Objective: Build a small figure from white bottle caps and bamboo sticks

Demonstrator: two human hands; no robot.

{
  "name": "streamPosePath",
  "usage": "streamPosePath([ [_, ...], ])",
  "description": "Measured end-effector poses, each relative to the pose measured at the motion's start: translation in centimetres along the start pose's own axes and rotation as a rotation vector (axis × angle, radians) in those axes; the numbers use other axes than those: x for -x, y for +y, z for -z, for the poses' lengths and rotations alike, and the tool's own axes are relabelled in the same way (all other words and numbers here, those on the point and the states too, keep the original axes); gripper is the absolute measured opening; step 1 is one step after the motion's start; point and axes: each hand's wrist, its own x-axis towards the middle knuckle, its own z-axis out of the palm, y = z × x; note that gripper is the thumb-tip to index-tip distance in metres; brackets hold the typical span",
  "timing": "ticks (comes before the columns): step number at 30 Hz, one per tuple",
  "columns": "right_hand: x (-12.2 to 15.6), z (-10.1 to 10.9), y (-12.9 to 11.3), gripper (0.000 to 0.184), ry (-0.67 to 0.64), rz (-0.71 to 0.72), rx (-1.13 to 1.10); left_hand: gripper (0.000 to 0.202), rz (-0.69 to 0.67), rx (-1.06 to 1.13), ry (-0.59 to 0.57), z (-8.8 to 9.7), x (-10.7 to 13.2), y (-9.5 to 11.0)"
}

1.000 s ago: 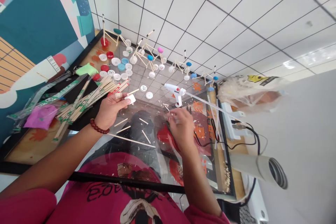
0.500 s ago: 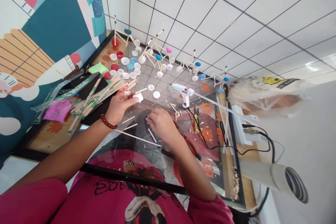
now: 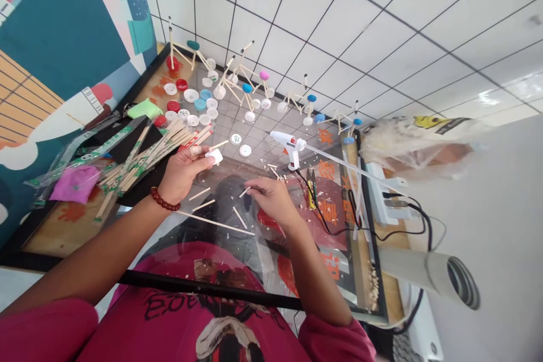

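Pinched in my left hand (image 3: 178,172) is a white bottle cap (image 3: 215,156), with a short wooden stick (image 3: 219,146) at its upper edge, touching or attached, I cannot tell which. My right hand (image 3: 271,198) holds a short pale stick piece (image 3: 245,192) between thumb and fingertips, just above the glass tabletop. Between and below the hands lie two cut wooden sticks (image 3: 203,205), another short pale piece (image 3: 240,218) and a long thin stick (image 3: 216,223). Two white caps (image 3: 245,150) rest beyond my left hand.
A white glue gun (image 3: 291,147) with a long glue stick stands right of centre, its black cord trailing right. Yellow-handled cutters (image 3: 311,195) lie beside it. Wrapped chopsticks (image 3: 139,161) are heaped left. Several stick-and-cap figures (image 3: 250,90) line the back; a power strip (image 3: 384,198) sits right.
My right hand has lifted slightly and turned, and a short stick piece now shows in its fingertips. My left hand keeps its hold on the cap. The whole view has shifted a little.
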Motion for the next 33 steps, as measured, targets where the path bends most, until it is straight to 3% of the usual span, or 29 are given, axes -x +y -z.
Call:
streamPosePath([
  [4, 0.5, 0.2, -0.8, 0.019, -0.035, 0.164, 0.274, 0.035, -0.01, 0.006, -0.003, 0.0, 0.1, 0.0],
  [12, 0.6, -2.5, -0.4, 0.023, 0.3, 0.209, 0.148, 0.039, 0.031, -0.193, -0.06, -0.3, 1.1, -0.4],
  [24, -0.2, -3.6, 0.3, 0.013, 0.401, 0.32, 0.16, 0.044, 0.08, -0.401, -0.097, -0.8, 1.2, -0.2],
  [33, -0.1, -3.6, 0.3, 0.014, 0.379, 0.287, 0.203, 0.044, 0.075, -0.511, -0.135, -0.8, 1.2, -0.3],
])
